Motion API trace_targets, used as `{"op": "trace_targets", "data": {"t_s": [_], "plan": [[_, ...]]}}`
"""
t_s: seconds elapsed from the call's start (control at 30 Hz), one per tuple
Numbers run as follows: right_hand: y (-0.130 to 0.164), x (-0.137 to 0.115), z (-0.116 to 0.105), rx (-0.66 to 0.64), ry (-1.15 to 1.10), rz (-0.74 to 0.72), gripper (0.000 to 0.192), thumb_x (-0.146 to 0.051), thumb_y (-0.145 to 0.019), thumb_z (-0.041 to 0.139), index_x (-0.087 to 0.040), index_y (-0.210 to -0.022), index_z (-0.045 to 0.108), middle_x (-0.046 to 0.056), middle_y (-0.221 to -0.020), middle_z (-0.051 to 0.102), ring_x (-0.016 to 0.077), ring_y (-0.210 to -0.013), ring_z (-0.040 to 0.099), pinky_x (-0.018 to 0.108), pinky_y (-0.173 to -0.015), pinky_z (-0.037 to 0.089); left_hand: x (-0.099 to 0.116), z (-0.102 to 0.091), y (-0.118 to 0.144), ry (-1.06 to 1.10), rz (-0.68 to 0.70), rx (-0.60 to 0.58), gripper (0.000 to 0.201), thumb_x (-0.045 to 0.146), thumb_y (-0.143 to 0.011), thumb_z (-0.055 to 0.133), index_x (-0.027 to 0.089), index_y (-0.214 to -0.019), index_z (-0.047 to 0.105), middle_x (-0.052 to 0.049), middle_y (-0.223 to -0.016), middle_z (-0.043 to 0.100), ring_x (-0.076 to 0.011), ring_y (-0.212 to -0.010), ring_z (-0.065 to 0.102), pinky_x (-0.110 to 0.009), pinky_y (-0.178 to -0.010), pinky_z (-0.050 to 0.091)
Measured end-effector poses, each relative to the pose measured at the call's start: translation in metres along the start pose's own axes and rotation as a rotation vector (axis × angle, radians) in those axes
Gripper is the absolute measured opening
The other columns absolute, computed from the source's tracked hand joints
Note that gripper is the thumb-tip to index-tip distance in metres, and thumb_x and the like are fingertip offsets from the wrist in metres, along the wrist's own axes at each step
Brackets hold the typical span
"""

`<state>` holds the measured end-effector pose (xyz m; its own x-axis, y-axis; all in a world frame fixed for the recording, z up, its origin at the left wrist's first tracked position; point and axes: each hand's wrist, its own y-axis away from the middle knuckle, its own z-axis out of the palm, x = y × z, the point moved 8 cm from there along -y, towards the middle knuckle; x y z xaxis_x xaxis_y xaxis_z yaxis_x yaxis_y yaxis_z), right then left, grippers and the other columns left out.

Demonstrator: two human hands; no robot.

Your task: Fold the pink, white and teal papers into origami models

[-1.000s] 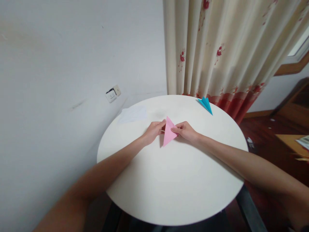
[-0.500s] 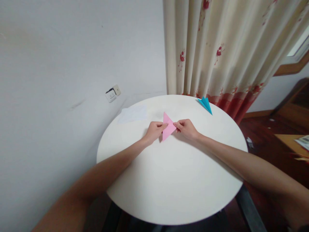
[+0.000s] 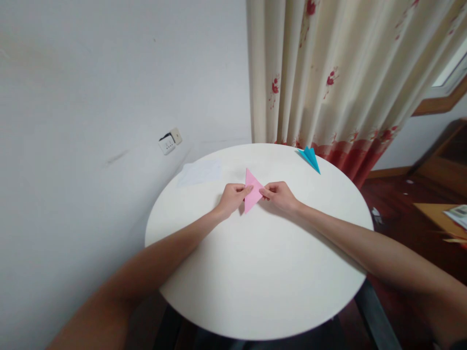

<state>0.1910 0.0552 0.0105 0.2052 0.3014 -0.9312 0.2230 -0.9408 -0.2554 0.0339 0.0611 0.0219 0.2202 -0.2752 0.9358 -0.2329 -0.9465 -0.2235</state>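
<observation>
Both hands pinched the pink paper triangle (image 3: 252, 190) at mid-bench (image 3: 262, 272): left hand (image 3: 230, 198) on its left edge, right hand (image 3: 279, 195) on its right corner, apparently steadying it flat. A blue folded paper (image 3: 310, 158) lay near the far rim.

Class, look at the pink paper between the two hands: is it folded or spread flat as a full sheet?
Folded: the pink paper is a small triangle, pinched by the left hand and right hand.
</observation>
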Motion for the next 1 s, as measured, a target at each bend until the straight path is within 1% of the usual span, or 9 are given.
{"op": "trace_targets", "data": {"t_s": [0.1, 0.2, 0.37, 0.47, 0.53, 0.67, 0.73, 1.0], "plan": [[0.000, 0.001, -0.003, 0.022, -0.012, 0.007, 0.044, -0.055, -0.077, 0.063, -0.016, -0.057, 0.061, 0.001, -0.055, 0.057, 0.0115, -0.054, 0.043, 0.027, -0.054, 0.031, 0.001, -0.001, -0.001, 0.012, 0.014, 0.012, 0.050, 0.062, -0.076, 0.069, 0.014, -0.061, 0.068, -0.002, -0.059, 0.061, -0.0134, -0.056, 0.050, -0.026, -0.055, 0.035], [-0.002, 0.003, -0.008, 0.055, -0.025, 0.007, 0.044, -0.056, -0.076, 0.063, -0.016, -0.056, 0.060, 0.002, -0.056, 0.058, 0.0120, -0.054, 0.044, 0.027, -0.054, 0.032, 0.002, -0.003, -0.003, 0.032, 0.025, 0.033, 0.047, 0.059, -0.076, 0.071, 0.015, -0.061, 0.068, -0.002, -0.060, 0.062, -0.0138, -0.057, 0.051, -0.027, -0.057, 0.037], [-0.004, 0.006, -0.014, 0.107, -0.058, 0.028, 0.047, -0.061, -0.073, 0.065, -0.017, -0.057, 0.062, 0.003, -0.057, 0.060, 0.0131, -0.055, 0.047, 0.028, -0.055, 0.035, 0.000, -0.010, -0.005, 0.077, 0.028, 0.091, 0.042, 0.056, -0.075, 0.073, 0.015, -0.066, 0.070, -0.004, -0.065, 0.066, -0.0147, -0.062, 0.055, -0.028, -0.061, 0.042], [-0.004, 0.008, -0.017, 0.108, -0.112, 0.051, 0.050, -0.065, -0.069, 0.067, -0.017, -0.057, 0.061, 0.003, -0.057, 0.059, 0.0128, -0.055, 0.046, 0.028, -0.055, 0.034, -0.003, -0.013, -0.006, 0.102, 0.013, 0.115, 0.043, 0.057, -0.074, 0.073, 0.014, -0.073, 0.072, -0.004, -0.067, 0.066, -0.0142, -0.061, 0.055, -0.028, -0.061, 0.043], [-0.003, 0.008, -0.017, 0.094, -0.163, 0.060, 0.051, -0.066, -0.068, 0.068, -0.017, -0.059, 0.061, 0.002, -0.058, 0.058, 0.0125, -0.056, 0.046, 0.028, -0.056, 0.034, -0.005, -0.011, -0.006, 0.145, -0.003, 0.087, 0.043, 0.057, -0.075, 0.073, 0.014, -0.077, 0.074, -0.005, -0.070, 0.068, -0.0146, -0.064, 0.057, -0.028, -0.062, 0.043], [-0.001, 0.010, -0.013, 0.064, -0.228, 0.081, 0.051, -0.066, -0.067, 0.071, -0.016, -0.061, 0.062, 0.000, -0.058, 0.055, 0.0110, -0.056, 0.042, 0.028, -0.056, 0.030, -0.004, 0.000, -0.005, 0.260, -0.003, -0.038, 0.041, 0.054, -0.078, 0.072, 0.014, -0.084, 0.076, -0.008, -0.082, 0.072, -0.0164, -0.074, 0.062, -0.027, -0.065, 0.044], [0.000, 0.011, -0.009, 0.041, -0.259, 0.092, 0.051, -0.065, -0.067, 0.073, -0.016, -0.063, 0.062, -0.001, -0.058, 0.054, 0.0105, -0.056, 0.040, 0.027, -0.055, 0.029, -0.004, 0.004, -0.004, 0.297, 0.002, -0.082, 0.040, 0.053, -0.080, 0.072, 0.014, -0.088, 0.076, -0.009, -0.087, 0.073, -0.0169, -0.077, 0.062, -0.027, -0.067, 0.045], [0.001, 0.012, -0.001, -0.034, -0.350, 0.103, 0.048, -0.062, -0.068, 0.075, -0.015, -0.066, 0.065, -0.001, -0.061, 0.055, 0.0100, -0.057, 0.040, 0.027, -0.056, 0.028, -0.006, 0.009, -0.002, 0.359, -0.001, -0.138, 0.041, 0.052, -0.078, 0.075, 0.013, -0.090, 0.077, -0.011, -0.090, 0.074, -0.0184, -0.078, 0.064, -0.030, -0.072, 0.047]]}}
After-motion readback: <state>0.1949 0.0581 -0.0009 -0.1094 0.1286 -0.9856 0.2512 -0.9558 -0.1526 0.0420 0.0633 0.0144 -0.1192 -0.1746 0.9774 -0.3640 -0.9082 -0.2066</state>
